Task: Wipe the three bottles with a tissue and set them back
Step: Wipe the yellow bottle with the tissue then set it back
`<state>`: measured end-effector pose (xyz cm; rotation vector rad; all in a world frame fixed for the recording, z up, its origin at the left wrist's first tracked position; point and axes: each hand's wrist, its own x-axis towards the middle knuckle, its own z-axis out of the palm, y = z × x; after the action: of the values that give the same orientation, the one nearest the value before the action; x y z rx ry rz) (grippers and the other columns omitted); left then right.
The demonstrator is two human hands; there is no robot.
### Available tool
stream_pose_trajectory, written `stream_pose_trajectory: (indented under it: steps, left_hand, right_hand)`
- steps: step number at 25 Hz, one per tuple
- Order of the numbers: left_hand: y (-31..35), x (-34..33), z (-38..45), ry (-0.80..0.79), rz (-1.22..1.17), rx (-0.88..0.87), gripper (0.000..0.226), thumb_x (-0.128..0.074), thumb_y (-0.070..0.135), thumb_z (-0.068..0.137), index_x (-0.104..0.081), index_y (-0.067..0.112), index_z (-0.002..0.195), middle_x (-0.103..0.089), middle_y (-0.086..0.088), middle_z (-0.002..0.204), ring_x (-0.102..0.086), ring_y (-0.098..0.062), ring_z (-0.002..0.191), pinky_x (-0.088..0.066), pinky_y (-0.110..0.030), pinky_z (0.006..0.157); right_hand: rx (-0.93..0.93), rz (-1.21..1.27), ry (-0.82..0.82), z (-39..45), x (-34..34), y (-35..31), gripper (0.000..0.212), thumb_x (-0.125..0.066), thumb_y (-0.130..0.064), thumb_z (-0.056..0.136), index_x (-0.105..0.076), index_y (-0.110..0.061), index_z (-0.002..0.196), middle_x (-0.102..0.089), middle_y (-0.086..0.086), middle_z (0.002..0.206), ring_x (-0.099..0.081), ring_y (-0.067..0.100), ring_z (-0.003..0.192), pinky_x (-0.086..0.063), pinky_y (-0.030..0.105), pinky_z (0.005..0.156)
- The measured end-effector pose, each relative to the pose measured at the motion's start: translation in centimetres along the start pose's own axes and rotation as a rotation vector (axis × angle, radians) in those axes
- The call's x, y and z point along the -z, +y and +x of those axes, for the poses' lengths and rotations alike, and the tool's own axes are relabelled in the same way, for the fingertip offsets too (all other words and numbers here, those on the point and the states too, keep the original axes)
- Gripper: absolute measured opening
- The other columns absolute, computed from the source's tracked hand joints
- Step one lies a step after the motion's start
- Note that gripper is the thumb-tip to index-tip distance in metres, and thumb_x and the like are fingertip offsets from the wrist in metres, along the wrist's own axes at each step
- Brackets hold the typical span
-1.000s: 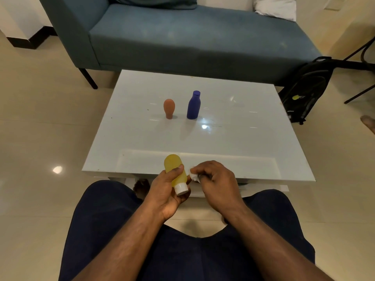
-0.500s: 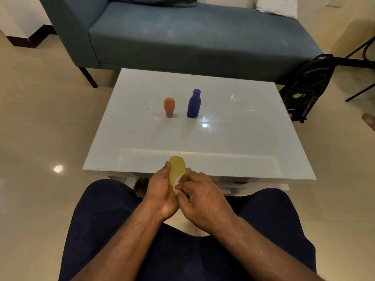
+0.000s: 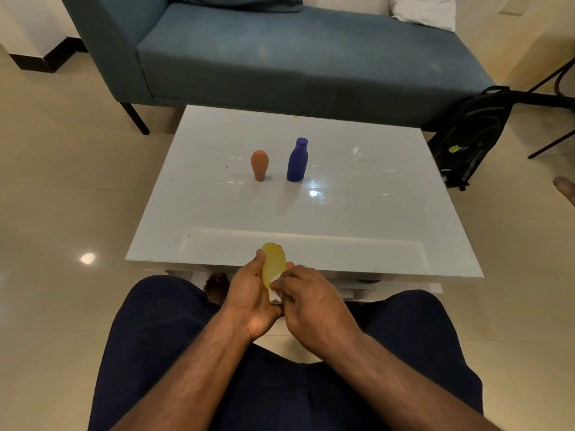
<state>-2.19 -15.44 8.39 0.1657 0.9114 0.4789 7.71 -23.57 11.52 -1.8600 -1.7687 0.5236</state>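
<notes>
Left hand [image 3: 249,293]: fingers and thumb curled round the yellow bottle [image 3: 273,265], gripping its lower part; the thumb lies along the bottle's left side; the bottle is held off the worktop, over the lap, with its rounded end pointing up and away from the person; its cap end is hidden between the two hands.

Right hand [image 3: 306,298]: fingers curled, pinching a small white tissue [image 3: 275,295] and pressing it against the lower right side of the yellow bottle; only a small fold of the tissue shows between the two hands; the rest is covered by fingers.

Both forearms: bare, converging from the bottom of the view above dark blue trousers [image 3: 161,337].

Worktop [image 3: 357,219]: white, glossy, low, just beyond the hands; its near edge lies behind the yellow bottle in this view.

Orange bottle [image 3: 259,164]: bulb-shaped, standing on its narrow end, on the worktop left of centre.

Blue bottle [image 3: 297,160]: upright, capped, just to the right of the orange bottle, the two near each other but apart; both well apart from the hands.

Sofa [image 3: 280,54]: blue-grey, behind the worktop; white cushion [image 3: 424,10] at its far right end.

Backpack [image 3: 469,135]: black, on the floor to the right of the worktop, against the sofa's end.

Floor [image 3: 56,213]: pale glossy tiles.
</notes>
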Motion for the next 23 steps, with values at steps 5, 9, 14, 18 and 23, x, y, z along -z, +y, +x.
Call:
stream_pose_trajectory:
  steps: [5,9,14,18,23]
  left_hand:
    - [-0.2,-0.2,-0.2,-0.062,0.018,0.024,0.053,-0.038,0.05,0.104,-0.065,0.01,0.125,-0.073,-0.018,0.112,-0.07,-0.032,0.108,-0.05,-0.054,0.101]
    - [0.0,0.4,0.0,-0.037,0.054,-0.019,0.044,-0.042,0.045,0.103,-0.071,0.012,0.106,-0.072,-0.008,0.089,-0.073,-0.021,0.081,-0.056,-0.037,0.069]
    - [-0.5,-0.4,-0.6,-0.105,0.115,0.035,0.042,-0.046,0.043,0.102,-0.07,0.014,0.121,-0.076,-0.01,0.105,-0.073,-0.026,0.091,-0.055,-0.046,0.084]
    - [-0.7,-0.3,-0.4,-0.129,0.056,0.101,0.049,-0.046,0.05,0.1,-0.064,0.012,0.126,-0.071,-0.011,0.101,-0.064,-0.023,0.087,-0.052,-0.037,0.065]
    - [-0.5,0.0,-0.1,-0.079,0.095,0.021,0.056,-0.04,0.055,0.103,-0.071,0.012,0.121,-0.077,-0.011,0.109,-0.075,-0.026,0.097,-0.056,-0.044,0.079]
  right_hand:
    - [-0.148,-0.002,0.118,2.2,0.5,1.4,0.021,-0.055,-0.007,0.089,-0.07,-0.013,0.102,-0.062,0.0,0.095,-0.058,0.014,0.087,-0.051,0.032,0.078]
    - [0.046,-0.083,0.058,0.0,-0.4,-0.1,0.02,-0.059,-0.006,0.081,-0.071,-0.015,0.095,-0.065,0.0,0.09,-0.056,0.019,0.081,-0.051,0.032,0.07]
    - [-0.077,0.0,0.13,3.4,0.9,1.1,0.016,-0.058,-0.012,0.09,-0.071,-0.014,0.099,-0.069,0.001,0.094,-0.06,0.015,0.088,-0.048,0.028,0.081]
    - [-0.251,0.111,0.2,4.7,1.9,1.9,0.017,-0.059,-0.013,0.09,-0.071,-0.016,0.101,-0.069,-0.002,0.102,-0.06,0.01,0.094,-0.047,0.023,0.085]
    - [0.042,-0.054,0.114,0.9,0.4,-0.5,0.017,-0.056,-0.009,0.087,-0.072,-0.016,0.09,-0.069,-0.003,0.086,-0.058,0.016,0.084,-0.049,0.03,0.076]
